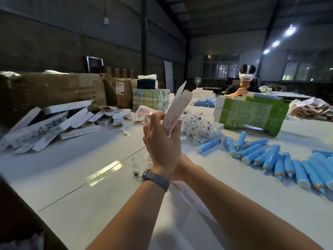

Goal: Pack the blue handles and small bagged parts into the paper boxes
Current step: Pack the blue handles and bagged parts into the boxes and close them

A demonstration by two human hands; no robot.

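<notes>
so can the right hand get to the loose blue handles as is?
Probably, but not free: the right hand sits behind the left hand under the paper box. The blue handles lie unobstructed to its right.

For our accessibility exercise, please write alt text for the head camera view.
Both hands hold a white paper box upright above a white table, its top flap open; the left hand hides most of the right hand. Blue handles lie right, flat boxes left.

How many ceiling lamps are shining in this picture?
3, in a diagonal row at upper right: top lamp, middle lamp, lowest lamp. More may be out of frame.
</notes>
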